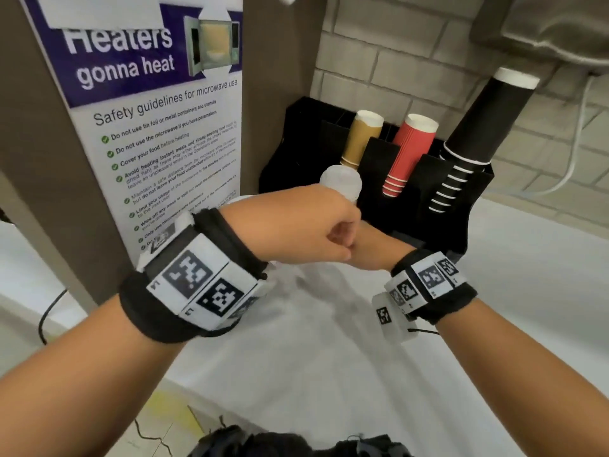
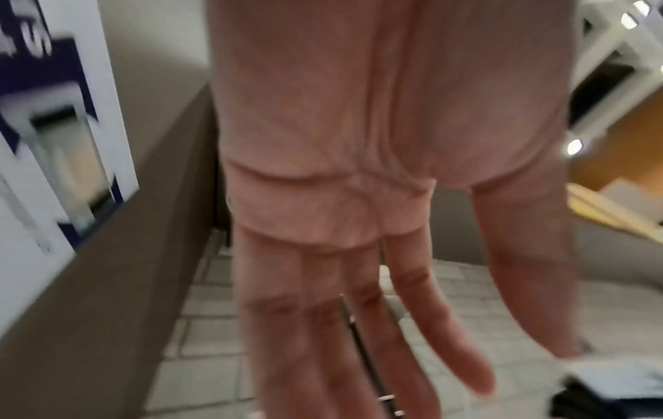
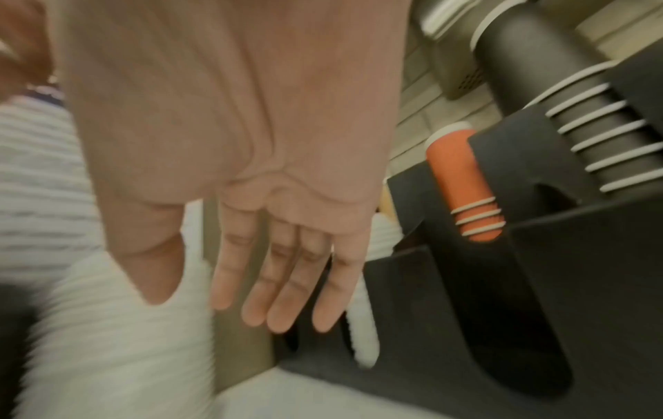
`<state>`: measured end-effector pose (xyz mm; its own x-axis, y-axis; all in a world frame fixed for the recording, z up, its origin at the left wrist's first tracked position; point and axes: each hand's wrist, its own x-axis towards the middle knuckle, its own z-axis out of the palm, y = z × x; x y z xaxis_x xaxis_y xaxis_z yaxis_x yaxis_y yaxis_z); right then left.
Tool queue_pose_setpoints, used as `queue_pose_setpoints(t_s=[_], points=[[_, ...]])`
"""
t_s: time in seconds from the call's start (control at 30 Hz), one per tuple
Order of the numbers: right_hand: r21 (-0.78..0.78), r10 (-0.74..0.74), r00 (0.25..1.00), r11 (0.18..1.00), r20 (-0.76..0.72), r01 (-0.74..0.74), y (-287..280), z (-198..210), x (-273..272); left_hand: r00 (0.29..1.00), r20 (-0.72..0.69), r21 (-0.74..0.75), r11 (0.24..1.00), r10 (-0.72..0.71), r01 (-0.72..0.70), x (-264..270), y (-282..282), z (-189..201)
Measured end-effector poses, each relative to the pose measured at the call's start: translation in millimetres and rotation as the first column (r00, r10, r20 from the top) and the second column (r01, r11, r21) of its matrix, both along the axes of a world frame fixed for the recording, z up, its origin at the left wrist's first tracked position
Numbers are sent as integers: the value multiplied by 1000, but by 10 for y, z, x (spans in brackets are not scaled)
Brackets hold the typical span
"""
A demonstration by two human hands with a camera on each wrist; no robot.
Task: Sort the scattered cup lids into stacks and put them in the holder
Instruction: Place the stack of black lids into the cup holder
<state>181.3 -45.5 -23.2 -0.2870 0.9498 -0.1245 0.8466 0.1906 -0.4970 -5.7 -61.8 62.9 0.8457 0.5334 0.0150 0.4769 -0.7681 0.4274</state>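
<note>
A stack of translucent white lids (image 1: 341, 183) stands upright at the front left of the black holder (image 1: 425, 206), just beyond my left hand (image 1: 313, 225). In the left wrist view my left hand (image 2: 340, 269) shows straight fingers and an empty palm. My right hand (image 1: 372, 253) reaches under the left one, its fingers hidden there. Seen from its own wrist, the right hand (image 3: 280, 269) is flat and holds nothing. It hovers between a blurred ribbed white lid stack (image 3: 89, 340) and the holder (image 3: 502, 283), where a white lid edge (image 3: 362, 326) shows.
The holder carries a brown cup stack (image 1: 361, 140), a red cup stack (image 1: 408, 153) and a tall black cup stack (image 1: 474, 136). A brown cabinet side with a microwave poster (image 1: 158, 120) stands close on the left. White counter (image 1: 494, 324) spreads below; a tiled wall lies behind.
</note>
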Motion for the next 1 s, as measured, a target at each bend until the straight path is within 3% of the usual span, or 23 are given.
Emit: queue_pose_setpoints(t_s=[0.07, 0.23, 0.3, 0.53, 0.63, 0.73, 0.87, 1.0], points=[[-146, 104, 993, 985, 54, -95, -100, -145, -138, 964, -214, 119, 983, 160, -137, -149, -4, -38], [-338, 220, 976, 918, -2, -208, -226, -479, -508, 728, -521, 260, 895, 447, -363, -388, 20, -239], [-362, 232, 973, 906, -11, -220, -240, -551, -622, 649, -577, 296, 867, 496, -400, -463, 49, -338], [-346, 199, 975, 912, -99, -221, -225, -642, -813, 536, -629, 335, 819, 563, -466, -582, 103, -604], [-347, 170, 976, 915, -138, -208, -215, -677, -839, 538, -597, 314, 791, 595, -525, -578, 72, -682], [-356, 133, 975, 915, -176, -189, -203, -702, -829, 595, -560, 236, 799, 577, -553, -580, 17, -710], [-370, 91, 952, 907, -292, -200, -213, -725, -737, 709, -530, 162, 876, 465, -453, -479, -134, -718], [-469, 68, 928, 848, -366, -247, -241, -683, -502, 817, -469, 116, 941, 335, -319, -230, -174, -762]])
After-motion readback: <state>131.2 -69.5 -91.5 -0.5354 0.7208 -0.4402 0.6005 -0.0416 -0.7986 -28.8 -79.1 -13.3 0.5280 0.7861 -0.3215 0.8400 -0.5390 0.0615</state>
